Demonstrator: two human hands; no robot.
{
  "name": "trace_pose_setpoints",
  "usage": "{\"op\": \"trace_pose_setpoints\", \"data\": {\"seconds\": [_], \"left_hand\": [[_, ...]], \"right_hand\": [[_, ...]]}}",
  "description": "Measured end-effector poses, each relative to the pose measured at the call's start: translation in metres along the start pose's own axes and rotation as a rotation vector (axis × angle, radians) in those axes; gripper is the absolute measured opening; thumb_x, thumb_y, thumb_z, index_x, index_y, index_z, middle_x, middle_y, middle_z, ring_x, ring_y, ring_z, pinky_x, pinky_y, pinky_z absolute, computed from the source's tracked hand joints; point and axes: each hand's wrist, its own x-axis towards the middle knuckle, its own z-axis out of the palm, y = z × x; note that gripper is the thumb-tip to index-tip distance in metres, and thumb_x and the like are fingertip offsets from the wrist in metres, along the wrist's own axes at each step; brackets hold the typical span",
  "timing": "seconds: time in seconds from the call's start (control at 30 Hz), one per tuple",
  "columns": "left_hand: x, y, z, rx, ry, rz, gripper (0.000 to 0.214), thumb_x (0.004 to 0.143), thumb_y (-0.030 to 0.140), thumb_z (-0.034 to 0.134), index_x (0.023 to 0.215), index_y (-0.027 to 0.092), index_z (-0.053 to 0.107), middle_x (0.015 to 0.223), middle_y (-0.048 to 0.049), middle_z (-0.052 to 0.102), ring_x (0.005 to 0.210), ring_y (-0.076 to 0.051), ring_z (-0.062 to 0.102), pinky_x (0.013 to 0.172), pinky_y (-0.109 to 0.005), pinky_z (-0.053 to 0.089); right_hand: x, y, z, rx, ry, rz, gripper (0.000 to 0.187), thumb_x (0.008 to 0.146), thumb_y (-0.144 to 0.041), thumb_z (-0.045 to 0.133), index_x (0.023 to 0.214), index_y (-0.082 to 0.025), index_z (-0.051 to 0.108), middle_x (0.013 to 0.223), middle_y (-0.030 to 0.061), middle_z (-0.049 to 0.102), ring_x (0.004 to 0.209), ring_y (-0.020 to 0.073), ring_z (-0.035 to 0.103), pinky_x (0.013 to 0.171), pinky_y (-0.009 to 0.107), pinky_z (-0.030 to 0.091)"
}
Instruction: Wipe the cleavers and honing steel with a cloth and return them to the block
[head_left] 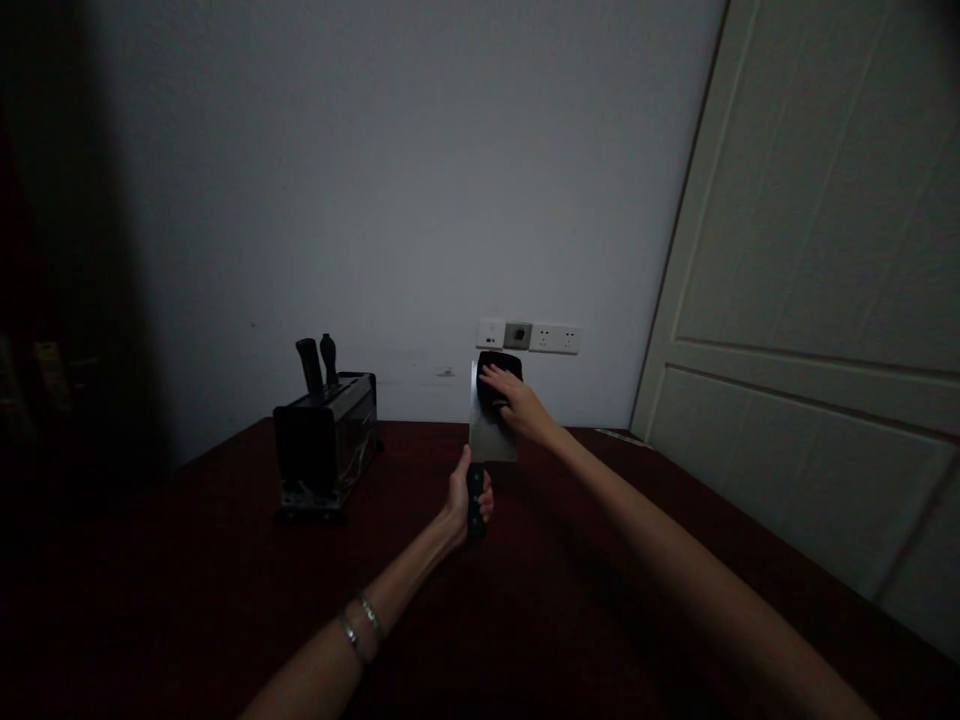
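My left hand [466,498] is closed round the black handle of a cleaver [487,435], which stands upright with its wide steel blade facing me. My right hand [516,402] presses a dark cloth [501,368] against the upper part of the blade, fingers curled over the cloth. Both arms reach out above a dark red table [570,600]. Two thin bracelets sit on my left wrist.
A black knife block [326,445] with two dark handles sticking out stands on the table to the left. White wall sockets [529,336] sit on the wall behind the cleaver. A pale door [817,300] fills the right side. The room is dim.
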Motion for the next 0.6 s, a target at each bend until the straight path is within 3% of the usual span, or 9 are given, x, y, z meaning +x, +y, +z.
{"op": "trace_pose_setpoints", "data": {"seconds": [0.13,0.33,0.47,0.6], "left_hand": [[0.002,-0.001,-0.002,-0.047,-0.02,-0.015,0.063,0.082,0.066,0.017,0.047,0.018,0.038,0.031,0.0037,0.028,0.026,-0.008,0.027,0.029,-0.019,0.02],[0.008,-0.006,-0.012,-0.015,0.082,-0.065,0.065,0.077,0.073,0.021,0.048,0.018,0.039,0.031,0.0044,0.03,0.025,-0.007,0.029,0.03,-0.019,0.023],[0.01,-0.004,-0.016,0.022,-0.002,0.013,0.063,0.078,0.072,0.02,0.049,0.019,0.038,0.031,0.0042,0.031,0.023,-0.009,0.03,0.028,-0.02,0.022],[0.009,-0.001,-0.015,-0.003,-0.054,0.069,0.061,0.079,0.071,0.018,0.05,0.02,0.036,0.032,0.0047,0.03,0.023,-0.009,0.028,0.027,-0.02,0.023]], "right_hand": [[-0.035,-0.023,0.008,-0.002,-0.193,-0.098,0.076,0.056,0.002,0.038,0.13,-0.015,0.042,0.14,0.0092,0.036,0.132,0.0173,0.024,0.108,0.046,0.02],[-0.073,-0.044,0.015,0.054,-0.312,-0.129,0.069,0.064,-0.001,0.04,0.131,-0.014,0.04,0.14,0.0105,0.037,0.132,0.017,0.024,0.108,0.045,0.021],[-0.055,-0.041,0.009,0.039,-0.314,-0.117,0.059,0.073,-0.007,0.044,0.131,-0.018,0.041,0.139,0.0082,0.038,0.131,0.0181,0.027,0.107,0.046,0.023],[-0.019,-0.034,0.005,-0.001,-0.255,-0.087,0.038,0.086,-0.026,0.045,0.123,-0.025,0.05,0.134,0.0043,0.046,0.127,0.0184,0.035,0.105,0.047,0.025]]}}
